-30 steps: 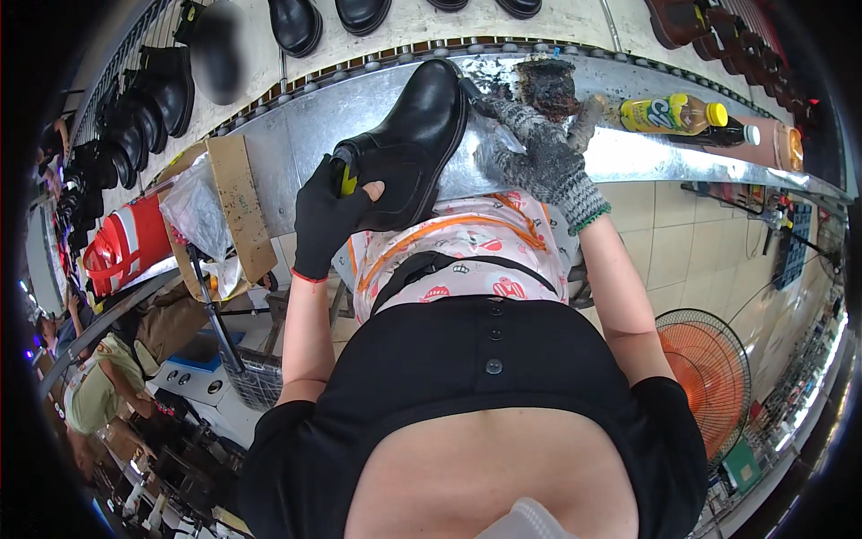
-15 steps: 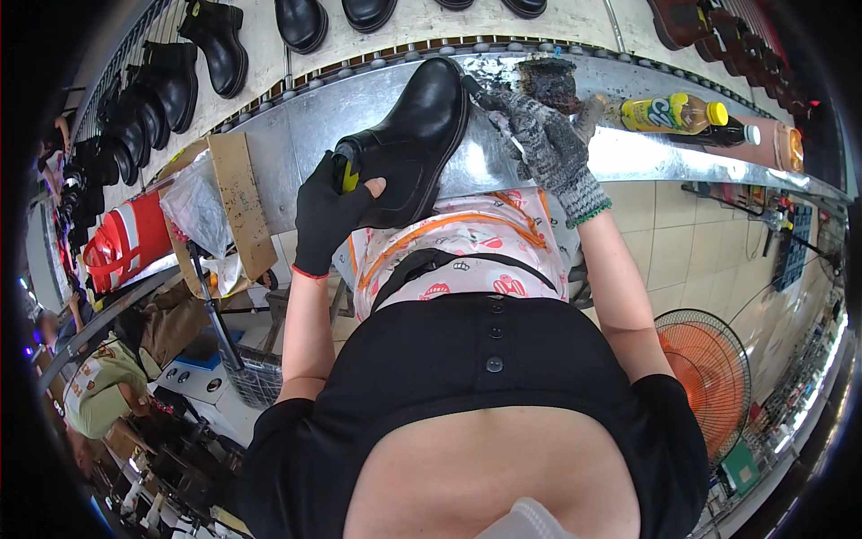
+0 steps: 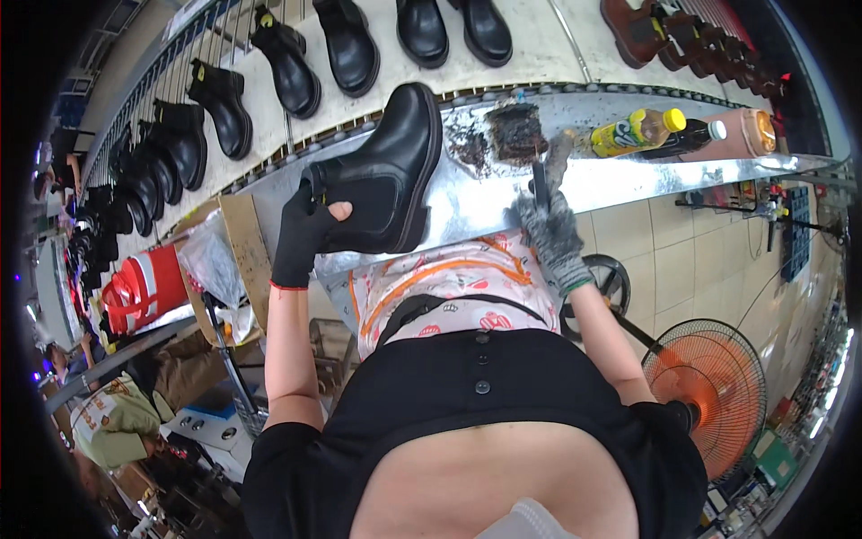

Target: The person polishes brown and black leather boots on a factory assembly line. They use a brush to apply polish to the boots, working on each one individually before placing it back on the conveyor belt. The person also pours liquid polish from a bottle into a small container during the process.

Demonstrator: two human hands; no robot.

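In my left hand (image 3: 303,235), clad in a black glove with a bare thumb tip, I grip a black ankle boot (image 3: 400,135) by its shaft. The boot lies tilted over the metal ledge, toe pointing away from me, its elastic side panel (image 3: 366,205) facing up. My right hand (image 3: 555,241), in a grey knit glove, is closed around a slim dark-handled tool (image 3: 540,182) whose kind I cannot make out. That tool is right of the boot, apart from it. Beyond it lies a dark, crusted pad (image 3: 519,132) with black smears beside it.
A yellow-capped bottle (image 3: 633,133), a dark white-capped bottle (image 3: 691,137) and an orange-topped container (image 3: 743,132) lie at right. Black boots (image 3: 347,47) line the conveyor (image 3: 557,63) behind. A cardboard box (image 3: 244,238) stands left, an orange fan (image 3: 705,395) lower right.
The tool has left the boot's sole edge near the toe, and my right hand has drawn back to the right. The boot has turned slightly in my left hand. The whole view has shifted.
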